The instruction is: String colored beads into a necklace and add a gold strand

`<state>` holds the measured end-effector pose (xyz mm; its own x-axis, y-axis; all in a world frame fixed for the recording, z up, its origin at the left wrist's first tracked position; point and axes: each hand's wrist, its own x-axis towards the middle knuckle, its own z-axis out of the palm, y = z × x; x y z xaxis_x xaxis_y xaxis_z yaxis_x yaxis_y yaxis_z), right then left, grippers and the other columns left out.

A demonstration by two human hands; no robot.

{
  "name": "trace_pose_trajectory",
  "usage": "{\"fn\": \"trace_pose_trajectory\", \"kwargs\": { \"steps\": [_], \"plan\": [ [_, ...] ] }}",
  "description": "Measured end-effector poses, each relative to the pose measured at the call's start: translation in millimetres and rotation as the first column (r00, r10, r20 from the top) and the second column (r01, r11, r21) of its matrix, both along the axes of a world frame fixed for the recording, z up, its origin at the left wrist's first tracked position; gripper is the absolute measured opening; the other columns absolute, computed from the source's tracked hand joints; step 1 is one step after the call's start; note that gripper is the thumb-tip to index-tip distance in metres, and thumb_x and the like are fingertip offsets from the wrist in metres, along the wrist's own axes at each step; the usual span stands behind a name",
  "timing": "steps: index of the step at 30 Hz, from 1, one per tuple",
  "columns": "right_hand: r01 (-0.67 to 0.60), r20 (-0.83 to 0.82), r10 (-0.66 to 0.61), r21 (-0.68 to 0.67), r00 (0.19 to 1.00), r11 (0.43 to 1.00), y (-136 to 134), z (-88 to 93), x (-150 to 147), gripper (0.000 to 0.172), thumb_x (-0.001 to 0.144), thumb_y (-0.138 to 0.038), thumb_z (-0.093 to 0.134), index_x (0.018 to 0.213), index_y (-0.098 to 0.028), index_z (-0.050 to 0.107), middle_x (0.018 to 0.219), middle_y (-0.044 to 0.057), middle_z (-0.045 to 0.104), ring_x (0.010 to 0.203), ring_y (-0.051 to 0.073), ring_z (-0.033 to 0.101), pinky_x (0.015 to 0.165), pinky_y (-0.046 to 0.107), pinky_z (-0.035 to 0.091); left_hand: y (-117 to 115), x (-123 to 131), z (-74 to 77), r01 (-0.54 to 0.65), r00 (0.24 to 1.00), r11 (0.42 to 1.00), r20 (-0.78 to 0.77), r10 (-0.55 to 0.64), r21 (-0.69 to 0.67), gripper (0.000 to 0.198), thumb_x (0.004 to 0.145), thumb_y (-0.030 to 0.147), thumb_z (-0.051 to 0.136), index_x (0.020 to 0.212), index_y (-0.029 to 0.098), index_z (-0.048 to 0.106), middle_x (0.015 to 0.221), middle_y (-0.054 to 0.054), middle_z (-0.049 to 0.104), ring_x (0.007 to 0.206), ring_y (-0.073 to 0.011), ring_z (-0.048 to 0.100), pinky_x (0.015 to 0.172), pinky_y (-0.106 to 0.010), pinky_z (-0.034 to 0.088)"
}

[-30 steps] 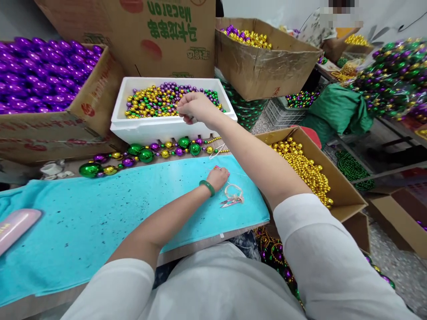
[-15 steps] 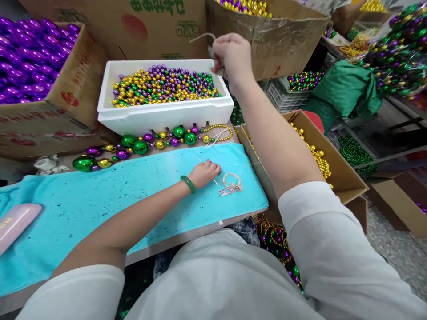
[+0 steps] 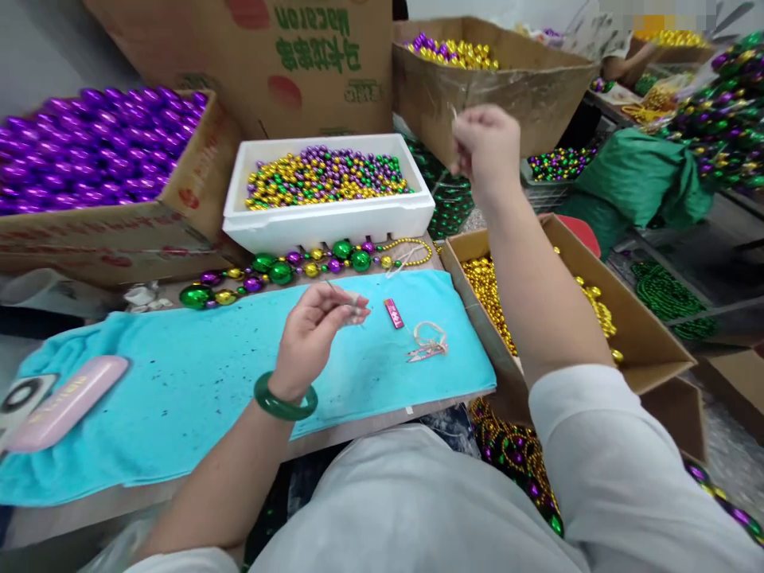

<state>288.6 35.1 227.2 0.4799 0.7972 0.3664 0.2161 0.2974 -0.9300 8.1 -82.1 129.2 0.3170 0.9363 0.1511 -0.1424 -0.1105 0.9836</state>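
Two hands pinch thread: left [image 3: 313, 330] over the towel [image 3: 179, 382] (turquoise), right [image 3: 486, 143] raised beyond it.

Bare turquoise towel [image 3: 196, 390], bead boxes [image 3: 328, 215] beyond.

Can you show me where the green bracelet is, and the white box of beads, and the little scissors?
Green bracelet [image 3: 285, 400], head view, on its front curve at the left wrist.
White box [image 3: 325, 225], head view, on its bare front wall.
Scissors [image 3: 426, 350], head view, on the blades lying on the blue towel.
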Motion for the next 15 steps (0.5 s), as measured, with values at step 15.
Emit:
{"fn": "trace_pose_trajectory", "kwargs": {
  "steps": [15],
  "plan": [
    [-0.215, -0.346, 0.121, -0.247, 0.93, 0.945, -115.5, -116.7, -66.3, 0.013, 0.059, -0.031, 0.071, 0.065, -0.022, 0.064, 0.05, -0.004, 0.046, 0.037, 0.009, 0.034, 0.033, 0.023, 0.027, 6.1, -42.0, -15.2, -0.284, 0.937, 0.931, 0.141, 0.32, -0.229, 0.036, 0.073, 0.034, 0.068, 0.105, 0.018, 0.061, 0.078, -0.001, 0.066, 0.064, -0.0109, 0.064, 0.051, -0.02, 0.046]
  ]
}}
